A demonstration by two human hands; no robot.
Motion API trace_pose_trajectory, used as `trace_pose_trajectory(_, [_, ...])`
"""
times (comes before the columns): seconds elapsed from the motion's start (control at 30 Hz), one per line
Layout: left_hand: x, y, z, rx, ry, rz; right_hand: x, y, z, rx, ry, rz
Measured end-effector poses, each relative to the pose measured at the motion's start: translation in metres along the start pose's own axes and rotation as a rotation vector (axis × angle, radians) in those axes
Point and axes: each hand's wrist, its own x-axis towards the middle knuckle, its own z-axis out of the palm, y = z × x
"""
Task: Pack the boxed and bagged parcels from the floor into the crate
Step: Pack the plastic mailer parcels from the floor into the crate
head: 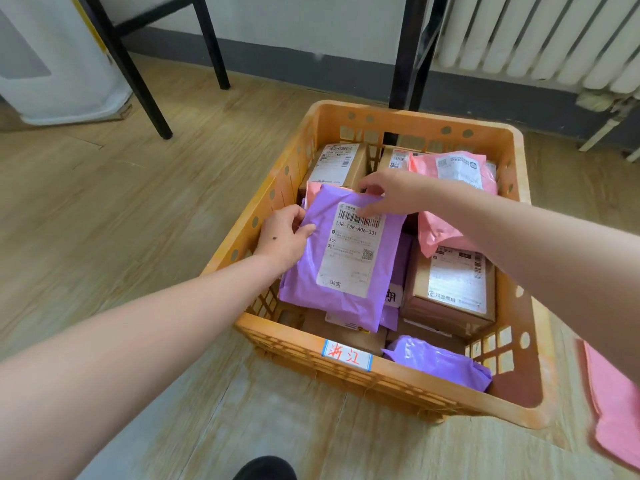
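Observation:
An orange plastic crate stands on the wooden floor, holding several boxed and bagged parcels. On top at its left lies a purple bag parcel with a white shipping label. My left hand pinches its left edge. My right hand grips its far top edge, thumb on the label. Inside too are a pink bag parcel at the far right, cardboard boxes and another purple bag at the near right. A pink bag parcel lies on the floor right of the crate.
Black metal table legs stand on the floor behind and left of the crate. A white appliance is at the far left, a white radiator on the wall at the back right. My dark shoe shows at the bottom.

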Motion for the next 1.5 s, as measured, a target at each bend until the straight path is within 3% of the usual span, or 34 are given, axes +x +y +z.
trace_pose_trajectory(0.2, [0.005, -0.005, 0.008, -0.034, -0.049, 0.046, 0.011, 0.008, -0.01, -0.042, 0.056, -0.009])
trace_pose_trajectory(0.33, [0.017, -0.005, 0.013, -0.076, -0.102, -0.131, 0.005, 0.02, -0.011, -0.199, 0.079, 0.02])
trace_pose_trajectory(0.43, [0.022, -0.012, 0.018, 0.247, -0.25, -0.276, 0.001, 0.03, -0.013, -0.264, 0.059, 0.022])
trace_pose_trajectory(0.5, [0.022, -0.015, 0.023, 0.3, -0.304, -0.377, 0.0, 0.032, -0.013, -0.259, 0.076, 0.004])
trace_pose_trajectory(0.63, [0.022, -0.012, 0.029, 0.271, -0.243, -0.467, 0.001, 0.03, -0.01, -0.288, 0.113, -0.034])
trace_pose_trajectory(0.73, [0.022, -0.009, 0.03, 0.258, -0.156, -0.386, 0.0, 0.029, -0.007, -0.304, 0.109, -0.052])
trace_pose_trajectory(0.83, [0.019, -0.006, 0.021, 0.402, -0.084, -0.059, -0.002, 0.029, -0.01, -0.3, 0.096, -0.063])
trace_pose_trajectory(0.9, [0.021, -0.009, 0.016, 0.425, -0.042, 0.025, -0.005, 0.026, -0.017, -0.25, 0.062, -0.094])
trace_pose_trajectory(1.0, [0.029, -0.008, 0.016, 0.136, -0.086, -0.205, -0.015, 0.018, -0.042, -0.098, 0.0, -0.166])
trace_pose_trajectory(1.07, [0.029, 0.0, 0.015, -0.104, -0.102, -0.355, -0.022, 0.014, -0.062, -0.038, 0.087, -0.195])
trace_pose_trajectory(1.1, [0.027, 0.0, 0.013, -0.104, -0.112, -0.361, -0.024, 0.013, -0.071, 0.002, 0.165, -0.192])
trace_pose_trajectory(1.17, [0.019, -0.004, 0.013, -0.146, -0.222, -0.379, -0.028, 0.015, -0.087, 0.088, 0.345, -0.175])
trace_pose_trajectory(1.23, [0.011, 0.001, 0.017, -0.341, -0.319, -0.517, -0.03, 0.02, -0.098, 0.156, 0.507, -0.141])
trace_pose_trajectory(1.3, [0.01, 0.006, 0.02, -0.256, -0.364, -0.511, -0.033, 0.025, -0.106, 0.226, 0.628, -0.089])
trace_pose_trajectory(1.5, [0.008, 0.009, 0.032, -0.322, -0.363, -0.662, -0.039, 0.038, -0.105, 0.245, 0.725, -0.036])
